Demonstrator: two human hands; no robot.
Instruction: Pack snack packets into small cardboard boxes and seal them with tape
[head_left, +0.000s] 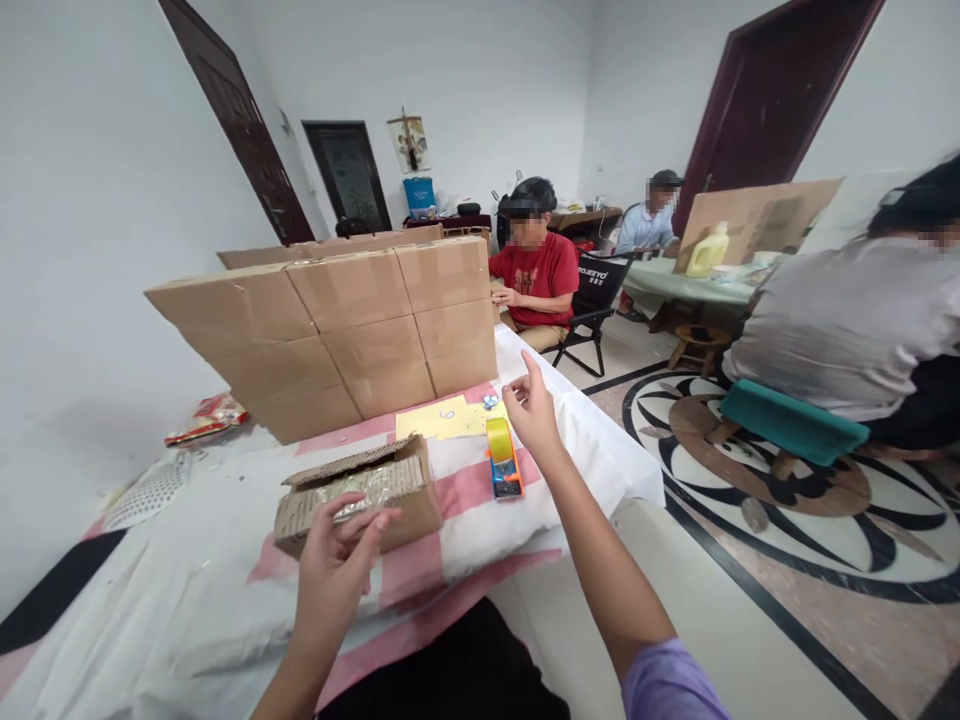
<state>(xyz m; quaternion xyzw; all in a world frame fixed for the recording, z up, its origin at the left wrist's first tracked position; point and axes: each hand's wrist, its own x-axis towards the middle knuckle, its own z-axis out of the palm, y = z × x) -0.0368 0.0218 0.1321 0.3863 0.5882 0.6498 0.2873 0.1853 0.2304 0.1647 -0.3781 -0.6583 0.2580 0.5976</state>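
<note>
My left hand rests on the near side of a small open cardboard box, fingers loosely spread against its front; shiny wrapped contents show inside. My right hand hovers above the table with the index finger stretched up and the other fingers loosely curled, holding nothing. Just below it lies a tape dispenser with yellow tape, orange and blue body. A yellow sheet of paper lies beside it on the white and pink cloth.
A wall of stacked sealed cartons stands at the table's far side. A red snack packet and a white perforated tray lie at left. Three other people sit beyond: one in red, one at a far table, one in grey at right.
</note>
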